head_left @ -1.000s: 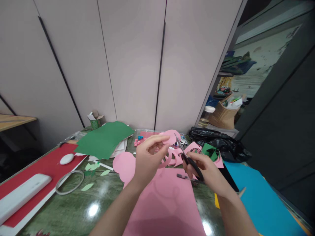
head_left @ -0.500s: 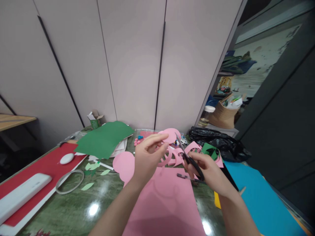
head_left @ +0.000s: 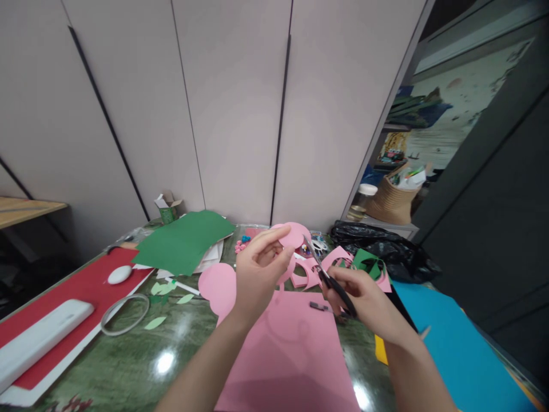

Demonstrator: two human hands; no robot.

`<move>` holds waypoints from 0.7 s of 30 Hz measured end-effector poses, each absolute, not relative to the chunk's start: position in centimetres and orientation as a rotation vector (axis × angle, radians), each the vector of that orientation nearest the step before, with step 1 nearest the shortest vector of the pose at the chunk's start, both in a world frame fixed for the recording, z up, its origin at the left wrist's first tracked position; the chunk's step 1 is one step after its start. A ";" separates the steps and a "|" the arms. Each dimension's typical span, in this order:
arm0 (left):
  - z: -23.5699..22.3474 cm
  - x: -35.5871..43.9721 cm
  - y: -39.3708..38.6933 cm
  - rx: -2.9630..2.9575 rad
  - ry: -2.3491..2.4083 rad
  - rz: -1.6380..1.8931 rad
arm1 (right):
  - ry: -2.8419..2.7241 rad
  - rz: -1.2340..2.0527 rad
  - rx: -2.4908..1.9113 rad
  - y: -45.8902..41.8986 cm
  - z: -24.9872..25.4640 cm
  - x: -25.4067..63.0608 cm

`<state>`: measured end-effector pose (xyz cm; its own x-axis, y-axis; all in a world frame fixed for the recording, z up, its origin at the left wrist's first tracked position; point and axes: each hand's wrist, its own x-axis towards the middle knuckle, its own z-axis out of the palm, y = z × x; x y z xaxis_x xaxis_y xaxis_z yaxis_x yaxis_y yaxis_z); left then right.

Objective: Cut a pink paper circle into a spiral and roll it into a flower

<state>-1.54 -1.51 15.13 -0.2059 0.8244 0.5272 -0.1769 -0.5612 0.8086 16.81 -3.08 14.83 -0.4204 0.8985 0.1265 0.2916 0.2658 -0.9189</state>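
One lobed pink cutout (head_left: 217,281) is lying finished-looking beside the left hand (head_left: 257,272), which is pinching a rounded paper piece (head_left: 294,234) above the table — seemingly still needing trimming. The right hand (head_left: 364,292) is gripping scissors (head_left: 341,292) at its edge. Compared with half a second ago, the held paper is sitting slightly farther left.

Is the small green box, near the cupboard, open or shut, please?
Open: the small green box has its top flaps spread outward.
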 end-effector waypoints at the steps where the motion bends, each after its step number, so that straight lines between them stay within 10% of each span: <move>1: 15.1 -1.5 -1.5 1.345 0.803 1.844 | -1.861 1.152 -1.080 -3.1 14.8 16.8; 21: 15.2 -1.3 -1.7 1.466 0.843 1.742 | -1.893 1.092 -1.107 -3.1 15.3 16.8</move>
<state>-1.29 -1.68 15.18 -0.1158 0.8381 0.5331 -0.1016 -0.5439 0.8330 16.81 -3.11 15.30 -0.4091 0.9022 0.1364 0.3335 0.2870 -0.8980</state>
